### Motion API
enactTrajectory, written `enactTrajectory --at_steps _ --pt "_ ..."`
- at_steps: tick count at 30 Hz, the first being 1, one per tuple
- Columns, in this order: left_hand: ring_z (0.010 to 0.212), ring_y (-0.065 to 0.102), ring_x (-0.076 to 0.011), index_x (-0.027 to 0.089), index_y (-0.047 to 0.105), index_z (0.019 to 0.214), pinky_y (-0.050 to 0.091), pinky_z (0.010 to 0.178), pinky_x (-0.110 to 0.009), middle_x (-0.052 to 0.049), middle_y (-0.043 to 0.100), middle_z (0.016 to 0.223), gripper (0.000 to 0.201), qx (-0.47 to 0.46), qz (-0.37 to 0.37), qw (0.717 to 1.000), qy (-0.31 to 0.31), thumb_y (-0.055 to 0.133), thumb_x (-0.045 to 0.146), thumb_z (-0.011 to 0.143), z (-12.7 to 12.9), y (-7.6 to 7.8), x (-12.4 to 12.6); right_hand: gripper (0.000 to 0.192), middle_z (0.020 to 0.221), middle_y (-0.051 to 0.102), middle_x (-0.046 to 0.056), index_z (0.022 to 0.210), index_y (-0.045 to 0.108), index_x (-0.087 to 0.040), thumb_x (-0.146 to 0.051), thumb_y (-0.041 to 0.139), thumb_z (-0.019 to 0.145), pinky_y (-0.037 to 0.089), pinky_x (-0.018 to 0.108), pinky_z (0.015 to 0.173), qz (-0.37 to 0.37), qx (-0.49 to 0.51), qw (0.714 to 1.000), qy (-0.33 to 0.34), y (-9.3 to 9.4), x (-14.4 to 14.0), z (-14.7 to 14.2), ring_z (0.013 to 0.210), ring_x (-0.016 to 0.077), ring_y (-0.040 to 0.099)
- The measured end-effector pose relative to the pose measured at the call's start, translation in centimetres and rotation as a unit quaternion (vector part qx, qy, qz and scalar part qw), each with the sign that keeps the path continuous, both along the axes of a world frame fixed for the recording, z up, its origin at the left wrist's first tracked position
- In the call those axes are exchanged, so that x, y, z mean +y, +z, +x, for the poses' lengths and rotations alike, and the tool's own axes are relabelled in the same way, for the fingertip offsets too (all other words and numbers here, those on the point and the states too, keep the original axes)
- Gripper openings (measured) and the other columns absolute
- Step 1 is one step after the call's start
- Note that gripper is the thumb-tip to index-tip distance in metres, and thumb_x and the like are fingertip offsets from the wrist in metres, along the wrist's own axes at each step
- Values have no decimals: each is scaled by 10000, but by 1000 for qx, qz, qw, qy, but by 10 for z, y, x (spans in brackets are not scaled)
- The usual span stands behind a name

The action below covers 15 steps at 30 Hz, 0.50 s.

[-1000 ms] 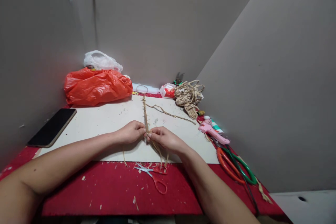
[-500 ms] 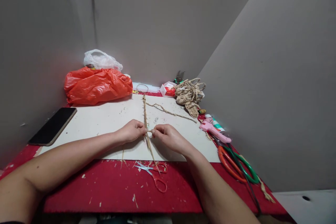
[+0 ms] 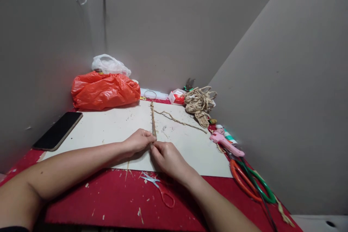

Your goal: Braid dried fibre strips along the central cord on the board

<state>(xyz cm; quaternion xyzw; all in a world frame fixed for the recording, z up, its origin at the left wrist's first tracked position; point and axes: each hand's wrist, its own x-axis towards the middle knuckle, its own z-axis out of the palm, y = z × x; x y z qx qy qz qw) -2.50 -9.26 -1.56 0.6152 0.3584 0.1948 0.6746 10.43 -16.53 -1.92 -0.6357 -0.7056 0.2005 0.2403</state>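
Stick (image 3: 153, 119): the left hand (image 3: 140, 140) pinches its near end; the right hand (image 3: 169, 157) (contact partly hidden) seems to pinch there too.

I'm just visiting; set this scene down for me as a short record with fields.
Left hand: pinching the brown stick
Right hand: curled at the stick's near end; exact grip hidden
Surface: white board on red cloth
Small scissors: blades apart, on the cloth
Left side: phone, orange-red bag
Right side: rope bundle
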Motion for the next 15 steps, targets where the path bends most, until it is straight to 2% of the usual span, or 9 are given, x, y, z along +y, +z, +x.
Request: enactTrajectory --at_steps 3,5,7,9,10,11,12,13,15 --pt "352 180 -40 167 455 568 89 409 -245 91 271 381 249 -20 -39 999 -4 578 335 706 -1 5 -2 274 658 636 89 745 628 -169 -280 413 873 270 269 544 7 -68 998 -14 2 -3 -2 536 146 479" --pt "345 186 -40 156 494 582 91 406 -246 90 282 367 218 -40 -46 998 -7 594 317 690 -1 6 -1 255 637 624 77 741 619 -172 -270 422 869 261 269 536 12 -72 997 -1 8 -7 -2 520 137 468" --pt "342 183 -40 141 537 603 84 407 -249 87 292 358 196 -48 -37 998 -9 596 309 686 -2 6 0 267 578 584 43 658 574 -174 -282 442 863 261 254 512 -36 -24 996 78 17 -12 -1 491 117 442" --pt "346 185 -41 126 574 632 84 408 -249 83 308 364 193 -50 -21 998 -10 595 310 687 -3 4 1 320 511 535 9 593 518 -173 -335 460 864 268 234 474 -135 67 973 175 27 -16 2 452 100 423" --pt "349 190 -41 122 582 638 89 407 -247 80 320 372 194 -51 -16 999 -10 594 310 687 -3 4 2 352 480 509 -5 579 501 -173 -378 465 862 270 227 454 -165 116 961 190 31 -16 5 430 94 415" --pt "351 200 -41 121 583 639 98 406 -244 77 336 380 194 -52 -13 998 -11 592 308 687 -4 3 2 381 450 479 -16 575 495 -174 -423 463 860 272 224 436 -163 162 959 166 34 -15 9 408 90 402" --pt "349 209 -42 123 581 638 107 404 -241 75 345 383 194 -52 -13 998 -12 590 309 689 -4 2 3 405 429 448 -25 574 493 -174 -461 458 857 274 223 424 -126 200 966 106 35 -12 13 393 87 387" --pt "345 211 -43 125 580 642 110 402 -238 76 346 380 196 -51 -15 999 -12 589 314 692 -4 2 3 420 418 423 -32 575 494 -174 -488 458 850 280 223 420 -63 226 972 26 35 -7 18 389 85 373" --pt "333 191 -44 127 590 669 102 398 -235 87 321 360 214 -43 -14 999 -13 586 338 704 -4 2 3 422 435 423 -32 601 513 -170 -527 484 824 310 223 429 52 248 961 -108 31 4 25 407 86 376"
